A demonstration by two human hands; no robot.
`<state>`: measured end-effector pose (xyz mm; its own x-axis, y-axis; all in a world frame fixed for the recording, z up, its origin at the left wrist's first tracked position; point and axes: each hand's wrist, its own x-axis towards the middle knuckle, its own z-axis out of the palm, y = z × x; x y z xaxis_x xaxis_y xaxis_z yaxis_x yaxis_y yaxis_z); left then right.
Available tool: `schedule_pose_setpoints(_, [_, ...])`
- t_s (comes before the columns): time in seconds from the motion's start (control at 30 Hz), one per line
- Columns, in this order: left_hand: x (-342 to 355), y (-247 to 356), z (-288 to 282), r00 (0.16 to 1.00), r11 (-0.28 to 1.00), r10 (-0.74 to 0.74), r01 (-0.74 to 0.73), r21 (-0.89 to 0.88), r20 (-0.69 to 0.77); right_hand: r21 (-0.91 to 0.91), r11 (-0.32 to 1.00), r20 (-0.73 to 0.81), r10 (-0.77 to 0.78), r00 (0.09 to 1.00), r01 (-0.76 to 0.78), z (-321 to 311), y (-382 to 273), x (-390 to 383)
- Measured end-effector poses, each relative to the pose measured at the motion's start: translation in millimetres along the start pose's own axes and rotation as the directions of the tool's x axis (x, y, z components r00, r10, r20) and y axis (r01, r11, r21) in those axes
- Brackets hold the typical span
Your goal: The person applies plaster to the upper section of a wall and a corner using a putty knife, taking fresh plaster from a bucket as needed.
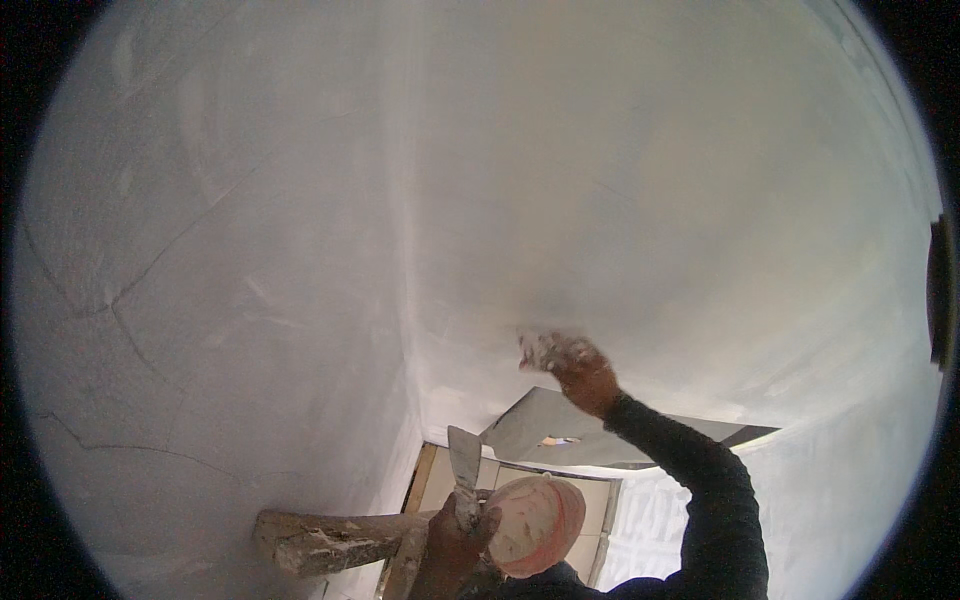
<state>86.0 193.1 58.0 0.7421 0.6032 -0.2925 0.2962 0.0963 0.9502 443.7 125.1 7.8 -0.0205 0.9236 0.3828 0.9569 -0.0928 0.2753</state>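
Observation:
My left hand point(452, 550), low in the head view, is closed round the handle of a putty knife point(465, 452) whose flat blade points upward. The same hand is against the side of a round pinkish bowl point(535, 525) with whitish paste inside, and seems to hold it too. Higher up, my right hand point(572, 368) reaches out in a dark sleeve to the pale plastered wall point(620, 220). White paste coats its fingers, which are smeared by motion. Whether anything is in them I cannot make out.
Left of the corner, another plastered wall point(200, 330) has thin cracks. A rough wooden beam point(330, 540) juts out beside my left hand. Behind the bowl is a wood-framed panel point(508, 478), and a grey angular opening point(540, 425) lies below my right hand.

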Motion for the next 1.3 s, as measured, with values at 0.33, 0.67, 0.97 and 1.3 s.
schedule_pose_setpoints(0.33, [-19.9, 1.4, 9.5, 1.000, 0.989, -0.028, 0.028, -0.148, 0.001, -0.024, 0.995, -0.060, 0.097, 0.993, -0.099, 11.7, -7.9, -42.5])
schedule_pose_setpoints(0.67, [-22.6, -0.6, 15.3, 0.998, 0.996, 0.027, -0.031, -0.084, -0.050, -0.281, 0.876, -0.650, 0.126, 0.750, -0.391, -122.3, 64.5, 59.8])
schedule_pose_setpoints(0.97, [-19.1, -10.8, 15.3, 0.995, 0.986, 0.093, -0.098, -0.133, -0.041, 0.056, 0.981, 0.084, 0.180, 0.980, -0.185, -30.0, -4.0, -56.5])
schedule_pose_setpoints(1.3, [-16.2, -24.2, 19.0, 0.994, 0.983, 0.099, -0.105, -0.154, -0.042, -0.184, 0.842, -0.833, 0.141, 0.535, -0.508, -332.9, 145.4, 116.9])
